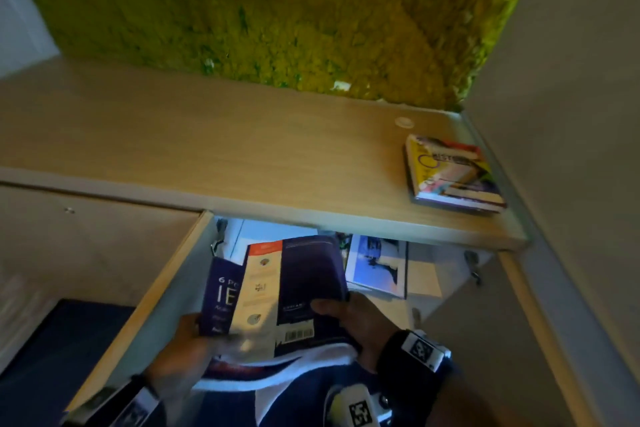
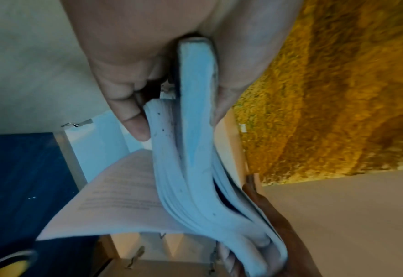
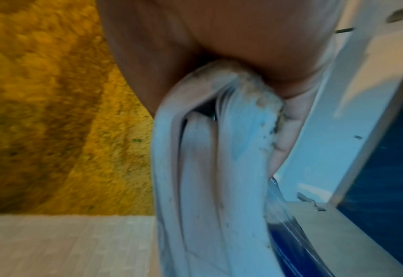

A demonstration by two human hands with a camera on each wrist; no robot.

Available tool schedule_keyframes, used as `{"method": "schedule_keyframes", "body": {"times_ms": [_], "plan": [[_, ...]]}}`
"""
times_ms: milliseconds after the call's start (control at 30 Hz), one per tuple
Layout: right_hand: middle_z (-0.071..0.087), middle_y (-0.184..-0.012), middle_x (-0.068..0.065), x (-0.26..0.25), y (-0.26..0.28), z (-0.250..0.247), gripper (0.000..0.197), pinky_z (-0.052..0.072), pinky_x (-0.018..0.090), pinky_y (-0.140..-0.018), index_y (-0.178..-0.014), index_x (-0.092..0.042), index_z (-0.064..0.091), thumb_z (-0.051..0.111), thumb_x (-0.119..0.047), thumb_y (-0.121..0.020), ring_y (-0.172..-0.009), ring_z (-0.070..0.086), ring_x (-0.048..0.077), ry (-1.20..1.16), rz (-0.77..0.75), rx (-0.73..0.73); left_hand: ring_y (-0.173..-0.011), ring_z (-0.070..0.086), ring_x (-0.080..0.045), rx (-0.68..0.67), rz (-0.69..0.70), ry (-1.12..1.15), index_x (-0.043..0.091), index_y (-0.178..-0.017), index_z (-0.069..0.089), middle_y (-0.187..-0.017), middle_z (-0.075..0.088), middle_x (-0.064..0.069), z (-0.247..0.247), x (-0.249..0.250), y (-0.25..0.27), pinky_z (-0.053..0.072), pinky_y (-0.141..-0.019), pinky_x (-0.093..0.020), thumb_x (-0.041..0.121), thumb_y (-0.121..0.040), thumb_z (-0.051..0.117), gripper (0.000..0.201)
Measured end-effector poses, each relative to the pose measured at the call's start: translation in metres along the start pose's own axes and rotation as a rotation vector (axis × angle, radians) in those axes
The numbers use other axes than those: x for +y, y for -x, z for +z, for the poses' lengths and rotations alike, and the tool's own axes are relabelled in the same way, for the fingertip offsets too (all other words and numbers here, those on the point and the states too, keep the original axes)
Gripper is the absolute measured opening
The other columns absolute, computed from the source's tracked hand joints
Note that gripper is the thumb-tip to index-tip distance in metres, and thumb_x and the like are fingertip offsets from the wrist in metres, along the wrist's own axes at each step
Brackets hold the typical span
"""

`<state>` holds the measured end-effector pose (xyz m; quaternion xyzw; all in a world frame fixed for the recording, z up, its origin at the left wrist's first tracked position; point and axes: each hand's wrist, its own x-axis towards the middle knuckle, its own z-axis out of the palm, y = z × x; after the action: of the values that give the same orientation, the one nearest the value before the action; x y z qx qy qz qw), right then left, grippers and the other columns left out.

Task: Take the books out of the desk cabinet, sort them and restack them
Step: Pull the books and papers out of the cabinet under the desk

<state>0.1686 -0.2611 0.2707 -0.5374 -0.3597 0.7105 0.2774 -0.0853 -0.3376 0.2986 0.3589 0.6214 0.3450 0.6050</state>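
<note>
I have a bundle of purple paperbacks in both hands, lifted just in front of the open cabinet under the desk. My left hand is clamped on the bundle's near-left corner, thumb on one side and fingers on the other; my right hand grips the near-right edge, thumb curled over the back cover. From the wrist views the pages sag and fan out — these are soft, floppy books, and one loose page hangs free on the left.

So I judge this as the taking-out step, partly done: a small stack of books already sits on the desk at about 2 o'clock from my hands, near the wall, and at least one more book with a blue-and-white cover lies inside the cabinet at 1 o'clock.

Next the bundle should go up onto the desktop, kept squeezed and level so the covers don't slide apart.

Writing: on the front cover at the left I can read "6 P…" and large letters "IE…" — the rest is hidden. The back cover has a barcode; the top desk book's title is too blurred to read.
</note>
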Motion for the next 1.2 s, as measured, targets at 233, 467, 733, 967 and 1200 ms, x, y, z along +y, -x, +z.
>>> {"method": "schedule_keyframes", "body": {"times_ms": [233, 467, 733, 967, 1200], "plan": [[0.078, -0.112, 0.015, -0.076, 0.049, 0.013, 0.031, 0.058, 0.049, -0.097, -0.12, -0.009, 0.073, 0.074, -0.011, -0.089, -0.106, 0.074, 0.037, 0.155, -0.22, -0.101, -0.098, 0.073, -0.028, 0.16, 0.238, 0.043, 0.01, -0.117, 0.068, -0.104, 0.077, -0.008, 0.013, 0.032, 0.045, 0.052, -0.091, -0.043, -0.001, -0.079, 0.075, 0.039], [0.076, -0.113, 0.021, -0.134, 0.036, -0.019, 0.034, 0.055, 0.058, -0.1, -0.121, -0.004, 0.069, 0.075, -0.007, -0.088, -0.108, 0.072, 0.042, 0.054, -0.309, -0.036, -0.098, 0.074, -0.026, 0.198, 0.407, 0.071, 0.012, -0.115, 0.066, -0.106, 0.077, -0.007, 0.038, 0.109, 0.014, 0.053, -0.093, -0.046, -0.004, -0.08, 0.073, 0.038], [0.076, -0.114, 0.019, -0.191, -0.004, -0.058, 0.045, 0.055, 0.063, -0.096, -0.126, -0.011, 0.065, 0.08, -0.008, -0.084, -0.105, 0.073, 0.041, -0.018, -0.401, 0.063, -0.099, 0.07, -0.033, 0.194, 0.453, 0.122, 0.01, -0.125, 0.047, -0.113, 0.071, -0.012, 0.063, 0.175, -0.053, 0.054, -0.092, -0.053, -0.008, -0.079, 0.074, 0.056], [0.077, -0.115, 0.015, -0.242, -0.084, -0.115, 0.046, 0.058, 0.059, -0.094, -0.127, -0.012, 0.066, 0.079, -0.006, -0.084, -0.104, 0.074, 0.038, -0.026, -0.437, 0.151, -0.104, 0.07, -0.029, 0.206, 0.437, 0.079, 0.014, -0.135, 0.04, -0.118, 0.071, -0.009, 0.097, 0.226, -0.161, 0.054, -0.093, -0.053, -0.004, -0.076, 0.078, 0.072], [0.078, -0.109, 0.009, -0.269, -0.165, -0.17, 0.048, 0.061, 0.049, -0.091, -0.12, -0.011, 0.073, 0.086, -0.025, -0.077, -0.098, 0.076, 0.031, 0.237, -0.313, 0.288, -0.106, 0.068, -0.03, 0.19, 0.309, -0.002, 0.025, -0.132, 0.038, -0.119, 0.07, -0.007, 0.13, 0.239, -0.269, 0.051, -0.098, -0.056, 0.004, -0.074, 0.082, 0.076]]}}
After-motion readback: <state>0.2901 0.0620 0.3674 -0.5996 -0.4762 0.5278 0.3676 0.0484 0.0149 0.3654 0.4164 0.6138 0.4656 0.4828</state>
